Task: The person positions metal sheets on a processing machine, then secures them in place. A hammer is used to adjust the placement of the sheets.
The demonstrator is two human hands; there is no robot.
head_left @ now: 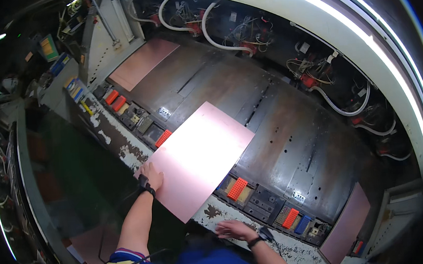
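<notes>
Head view: large copper-toned sheet (201,165) mid-frame, spanning the machine's gray metal bed (292,148) and worn white front ledge (299,250). Left hand (152,177), left of center, on the sheet's left corner, can't tell if clamped; right hand (233,229), lower center, near the ledge, fingers extended, loosely apart. Similar sheets upper left (144,64), lower right (345,225).

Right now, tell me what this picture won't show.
In the head view:
Left hand: palm, hidden by its own back.
Table: the part beneath the middle sheet, covered by it.
Right forearm: elbow end, cut off by the bottom edge.
Wires: too small and tangled to trace.
</notes>
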